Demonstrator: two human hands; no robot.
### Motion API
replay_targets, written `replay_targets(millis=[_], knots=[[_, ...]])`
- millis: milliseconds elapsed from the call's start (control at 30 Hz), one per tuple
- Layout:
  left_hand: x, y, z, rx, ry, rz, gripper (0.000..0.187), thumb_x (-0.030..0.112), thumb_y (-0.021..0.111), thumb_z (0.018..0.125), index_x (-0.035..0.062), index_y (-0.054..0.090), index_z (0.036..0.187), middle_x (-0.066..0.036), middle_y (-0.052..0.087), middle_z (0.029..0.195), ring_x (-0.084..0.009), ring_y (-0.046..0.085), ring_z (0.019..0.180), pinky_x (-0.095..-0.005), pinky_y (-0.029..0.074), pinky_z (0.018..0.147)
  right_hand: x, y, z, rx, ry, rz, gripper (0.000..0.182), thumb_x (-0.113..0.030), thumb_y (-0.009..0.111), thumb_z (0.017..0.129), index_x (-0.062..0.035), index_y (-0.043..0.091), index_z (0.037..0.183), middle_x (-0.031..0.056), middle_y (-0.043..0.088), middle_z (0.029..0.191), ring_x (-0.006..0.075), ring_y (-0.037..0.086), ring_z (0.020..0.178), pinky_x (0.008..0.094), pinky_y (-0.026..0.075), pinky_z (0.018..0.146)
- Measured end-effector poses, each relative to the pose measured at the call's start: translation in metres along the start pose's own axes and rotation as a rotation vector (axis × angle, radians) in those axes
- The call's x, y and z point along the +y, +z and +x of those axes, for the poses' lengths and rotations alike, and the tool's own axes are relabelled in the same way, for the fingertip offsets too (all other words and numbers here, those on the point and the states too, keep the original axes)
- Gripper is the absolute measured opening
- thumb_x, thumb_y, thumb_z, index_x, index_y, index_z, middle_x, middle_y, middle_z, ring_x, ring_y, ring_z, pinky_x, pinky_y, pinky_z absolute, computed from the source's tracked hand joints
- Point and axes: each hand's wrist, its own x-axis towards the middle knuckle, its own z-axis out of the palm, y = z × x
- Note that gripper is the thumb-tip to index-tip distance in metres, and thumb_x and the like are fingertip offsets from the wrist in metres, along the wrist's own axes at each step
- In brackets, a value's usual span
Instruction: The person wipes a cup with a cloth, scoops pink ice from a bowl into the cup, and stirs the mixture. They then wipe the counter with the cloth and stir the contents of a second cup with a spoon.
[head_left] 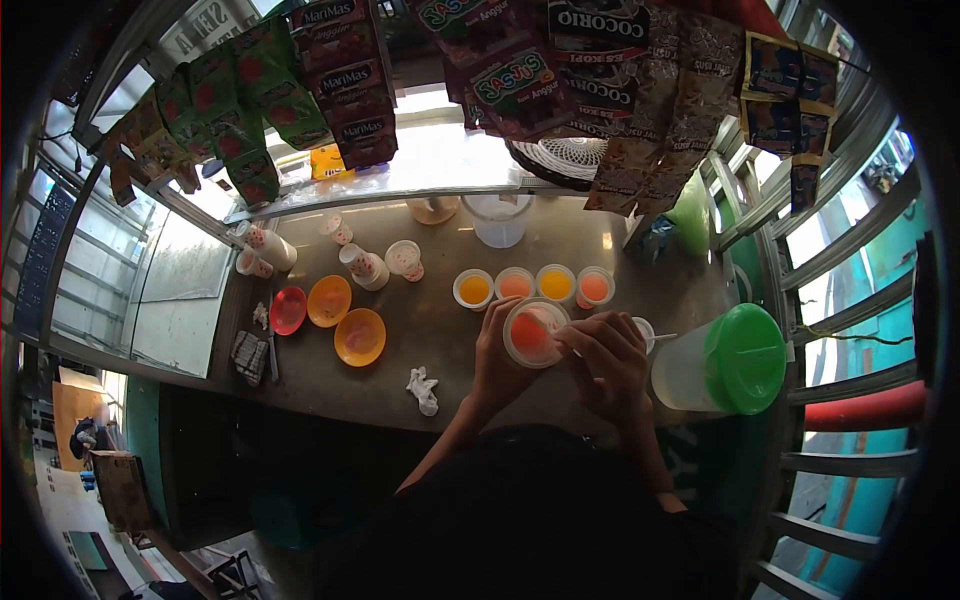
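Note:
My left hand (497,352) is wrapped around a plastic cup (531,340) of red-orange drink, held above the counter and tipped towards me. Over the cup's right rim, my right hand (606,362) pinches a thin pale utensil (547,318) that reaches into the drink; its kind is hard to make out. Just beyond the hands stand several filled cups in a row, among them a yellow one (474,290) and an orange-pink one (594,288). A small white container (643,331) with a pale handle across it is partly hidden behind my right hand.
A large jug with a green lid (745,358) stands at the right. Stacked paper cups (364,267), orange plates (359,337), a red plate (288,311) and a crumpled tissue (423,391) are on the left. A clear tub (497,222) sits at the back; drink sachets (515,90) hang overhead.

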Motion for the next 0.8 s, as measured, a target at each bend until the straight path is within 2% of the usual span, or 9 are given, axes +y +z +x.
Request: replay_targets(millis=[100, 167, 300, 400, 467, 700, 800], knots=[[-0.005, 0.000, 0.000, 0.027, 0.006, -0.012, 0.070, 0.020, 0.089, 0.061, 0.0017, 0.051, 0.118, -0.017, 0.056, 0.114, -0.0340, 0.057, 0.108, -0.0414, 0.049, 0.090, 0.001, -0.001, -0.001, -0.035, 0.000, 0.077, 0.018, -0.005, 0.071, 0.075, -0.0064, 0.065, 0.092, 0.0025, 0.065, 0.085, 0.0190, 0.061, 0.074, 0.0330, 0.043, 0.065], [-0.005, -0.003, 0.002, 0.028, 0.036, 0.009, 0.071, 0.019, 0.089, 0.061, 0.0018, 0.051, 0.118, -0.017, 0.055, 0.115, -0.0345, 0.056, 0.110, -0.0417, 0.048, 0.092, 0.000, -0.006, -0.001, -0.162, 0.042, 0.159, 0.021, -0.004, 0.071, 0.074, -0.0074, 0.064, 0.094, 0.0023, 0.065, 0.087, 0.0188, 0.061, 0.075, 0.0330, 0.043, 0.065], [-0.003, -0.001, 0.003, 0.023, 0.091, 0.069, 0.070, 0.018, 0.089, 0.060, 0.0016, 0.052, 0.118, -0.017, 0.055, 0.116, -0.0343, 0.055, 0.111, -0.0416, 0.048, 0.093, 0.004, -0.011, 0.002, -0.169, 0.034, 0.034, 0.023, -0.004, 0.071, 0.074, -0.0077, 0.064, 0.095, 0.0024, 0.065, 0.089, 0.0190, 0.061, 0.075, 0.0329, 0.043, 0.065], [-0.003, 0.001, 0.003, 0.019, 0.079, 0.037, 0.069, 0.018, 0.089, 0.060, 0.0014, 0.053, 0.117, -0.017, 0.054, 0.116, -0.0343, 0.055, 0.111, -0.0414, 0.048, 0.093, 0.005, -0.005, 0.002, -0.099, 0.019, 0.013, 0.023, -0.004, 0.071, 0.074, -0.0074, 0.063, 0.096, 0.0024, 0.065, 0.089, 0.0189, 0.061, 0.074, 0.0329, 0.043, 0.065], [-0.002, -0.001, 0.003, 0.023, 0.076, 0.038, 0.068, 0.017, 0.088, 0.060, 0.0016, 0.053, 0.116, -0.017, 0.055, 0.116, -0.0343, 0.055, 0.110, -0.0413, 0.048, 0.092, 0.003, -0.005, 0.001, -0.158, 0.040, 0.148, 0.023, -0.004, 0.071, 0.073, -0.0068, 0.063, 0.095, 0.0028, 0.065, 0.089, 0.0193, 0.061, 0.074, 0.0331, 0.044, 0.065], [-0.006, -0.001, 0.002, 0.025, 0.068, 0.026, 0.068, 0.017, 0.088, 0.061, 0.0017, 0.053, 0.117, -0.018, 0.055, 0.116, -0.0346, 0.056, 0.110, -0.0415, 0.048, 0.092, 0.003, -0.003, 0.002, -0.089, 0.036, 0.024, 0.022, -0.005, 0.071, 0.074, -0.0069, 0.064, 0.094, 0.0030, 0.065, 0.087, 0.0199, 0.060, 0.073, 0.0329, 0.045, 0.066], [-0.004, -0.002, 0.002, 0.014, 0.035, 0.010, 0.068, 0.017, 0.088, 0.061, 0.0016, 0.053, 0.117, -0.018, 0.055, 0.116, -0.0348, 0.056, 0.110, -0.0415, 0.048, 0.092, -0.002, -0.005, 0.003, -0.145, 0.085, 0.168, 0.017, -0.002, 0.072, 0.073, -0.0049, 0.064, 0.088, 0.0065, 0.066, 0.081, 0.0232, 0.062, 0.071, 0.0346, 0.046, 0.064]])
